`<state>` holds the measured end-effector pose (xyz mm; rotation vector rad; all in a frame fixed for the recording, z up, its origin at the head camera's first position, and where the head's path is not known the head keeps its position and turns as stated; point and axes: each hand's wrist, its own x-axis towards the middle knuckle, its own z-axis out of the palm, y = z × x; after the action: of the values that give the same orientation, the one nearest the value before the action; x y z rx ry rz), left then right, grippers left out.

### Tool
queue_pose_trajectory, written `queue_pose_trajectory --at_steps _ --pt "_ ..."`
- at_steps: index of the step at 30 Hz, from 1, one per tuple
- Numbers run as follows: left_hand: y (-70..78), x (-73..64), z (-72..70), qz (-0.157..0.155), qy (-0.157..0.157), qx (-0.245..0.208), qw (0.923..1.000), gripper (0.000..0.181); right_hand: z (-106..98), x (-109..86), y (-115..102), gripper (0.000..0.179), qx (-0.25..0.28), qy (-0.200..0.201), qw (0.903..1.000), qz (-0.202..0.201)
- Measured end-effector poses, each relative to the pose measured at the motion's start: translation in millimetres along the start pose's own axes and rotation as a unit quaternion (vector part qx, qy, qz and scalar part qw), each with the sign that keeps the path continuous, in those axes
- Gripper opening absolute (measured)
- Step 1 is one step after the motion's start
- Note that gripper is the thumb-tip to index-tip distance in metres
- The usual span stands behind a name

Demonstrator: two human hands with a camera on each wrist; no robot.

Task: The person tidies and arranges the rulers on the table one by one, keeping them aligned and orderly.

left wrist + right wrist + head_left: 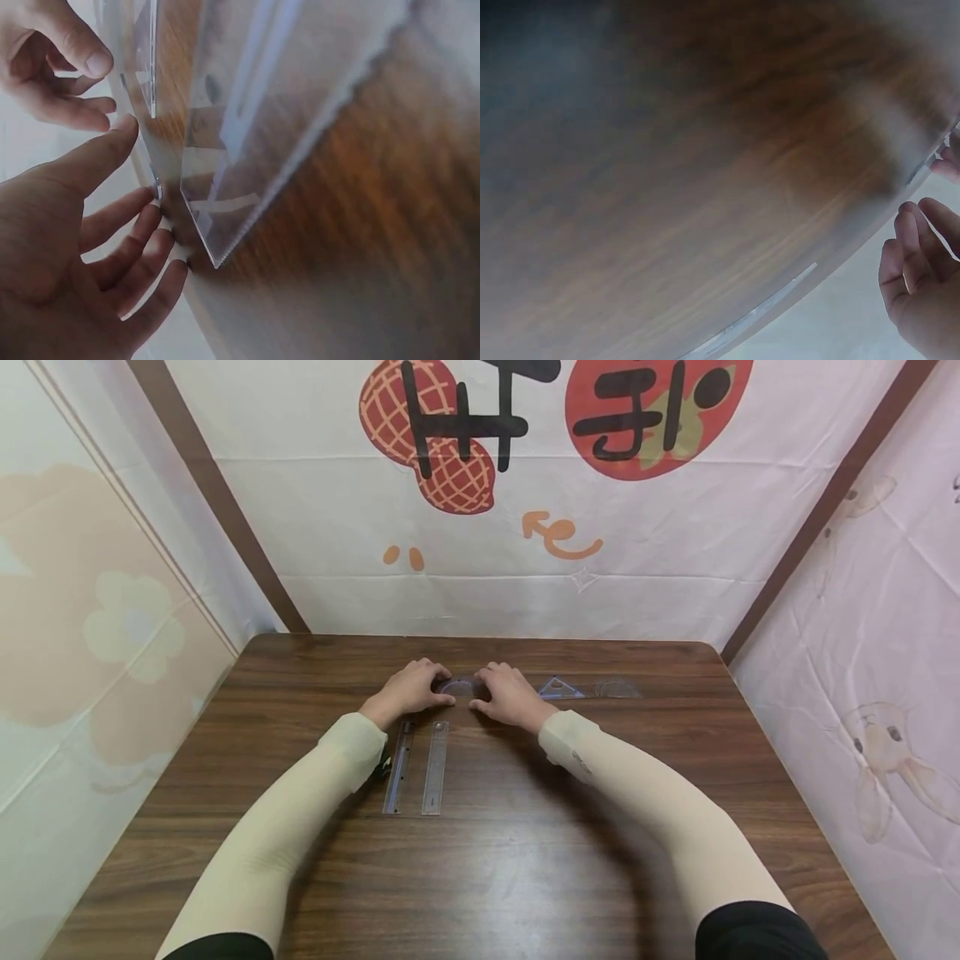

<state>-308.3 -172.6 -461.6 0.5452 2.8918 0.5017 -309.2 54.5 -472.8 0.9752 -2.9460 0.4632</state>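
A clear protractor lies flat near the far side of the table, between my two hands. At its left end is my left hand, thumb and fingers spread around the edge; in the left wrist view the left hand's fingers look relaxed and apart. My right hand is at the other end, fingers bent loosely toward the protractor. Whether the fingertips touch it is hard to tell. Two clear rulers, a blue-marked one and a plain one, lie side by side closer to me.
To the right of my right hand lie a clear set square with blue marks and another clear protractor, in line with the first. The brown wooden table meets a printed cloth wall at its far edge.
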Motion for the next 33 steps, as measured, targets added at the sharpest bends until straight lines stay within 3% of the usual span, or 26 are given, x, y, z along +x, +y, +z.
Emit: queue_pose_trajectory --at_steps 8,33 --pt "1.0 3.3 2.5 -0.010 0.008 0.005 0.9999 0.059 -0.5 5.7 0.4 0.057 -0.008 -0.022 0.9996 0.017" --pt "7.6 0.0 4.7 -0.020 0.029 0.036 0.9987 0.052 7.5 12.8 -1.2 0.046 -0.044 -0.014 0.9989 0.008"
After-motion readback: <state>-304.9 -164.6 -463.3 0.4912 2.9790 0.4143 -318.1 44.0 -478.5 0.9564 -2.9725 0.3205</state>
